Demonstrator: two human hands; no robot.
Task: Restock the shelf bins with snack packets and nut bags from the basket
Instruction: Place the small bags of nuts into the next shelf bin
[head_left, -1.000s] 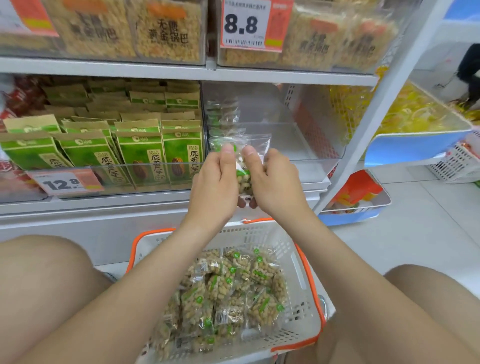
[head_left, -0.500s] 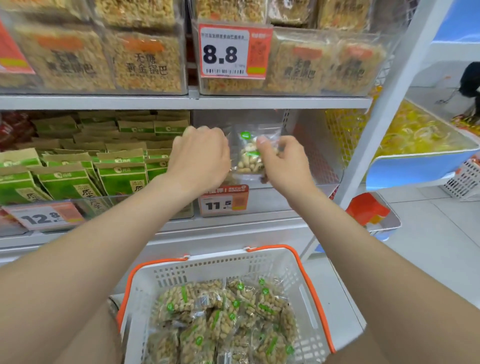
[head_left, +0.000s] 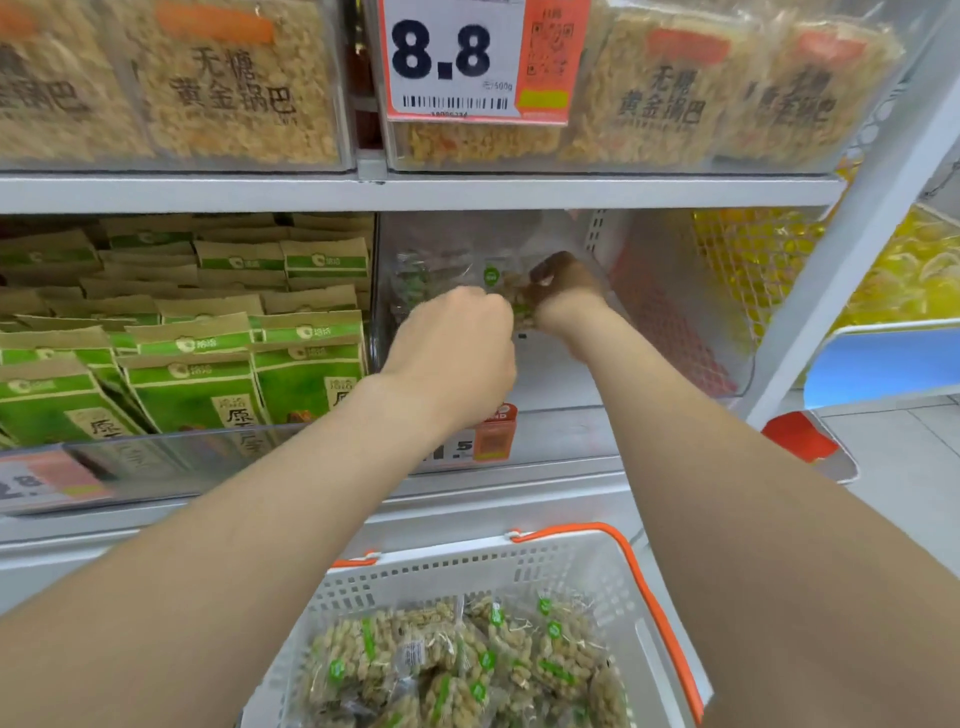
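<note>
- green packets (head_left: 192, 364), L bin: full rows, untouched; no chg.
- left hand (head_left: 457, 353): 0.5 s ago at the bin front, now in the mouth of the clear bin. Knuckles face the cam and the fingers are curled out of sight, so cannot tell if it pinches the bag or only sits beside it.
- stocked bags (head_left: 421, 280): few, at back of the same bin.
- nut bag (head_left: 501, 283): 1 s ago above the basket, now deep in the clear bin between both hands, just beside the stocked bags. Blurred.
- right hand (head_left: 566, 291): further in, in shadow; fingers wrapped on the bag's R edge, gripping.
- clear bin (head_left: 675, 312): front floor mostly bare, so prob. room for many more.
- basket (head_left: 660, 613), below: loose nut bags (head_left: 457, 660) heaped inside. Est. this bag abt placed and only needs letting go; restock looks far from done.
</note>
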